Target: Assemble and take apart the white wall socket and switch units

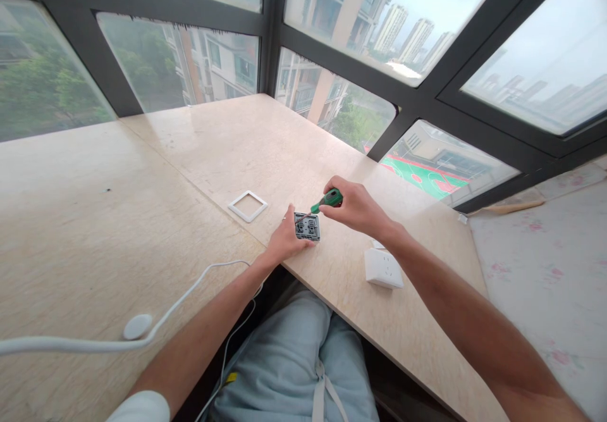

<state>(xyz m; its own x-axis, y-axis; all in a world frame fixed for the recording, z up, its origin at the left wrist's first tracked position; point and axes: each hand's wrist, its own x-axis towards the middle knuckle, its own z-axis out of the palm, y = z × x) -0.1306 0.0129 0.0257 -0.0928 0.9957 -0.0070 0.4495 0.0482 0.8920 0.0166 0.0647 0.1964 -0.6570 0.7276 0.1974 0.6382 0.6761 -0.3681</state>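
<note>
My left hand point(285, 240) grips a small grey socket module point(308, 226) and holds it on the marble sill near its front edge. My right hand point(355, 205) is closed round a green-handled screwdriver point(328, 199). The screwdriver's tip points down-left onto the top left corner of the module. A white square frame point(248, 205) lies flat on the sill to the left of the module. A white socket cover point(382, 268) lies to the right, under my right forearm.
The beige marble sill point(156, 175) runs along a corner of dark-framed windows. A white cable with a round inline switch point(137, 326) crosses the near left. My knees in light trousers are below the sill edge. A floral mattress point(545, 264) lies at right.
</note>
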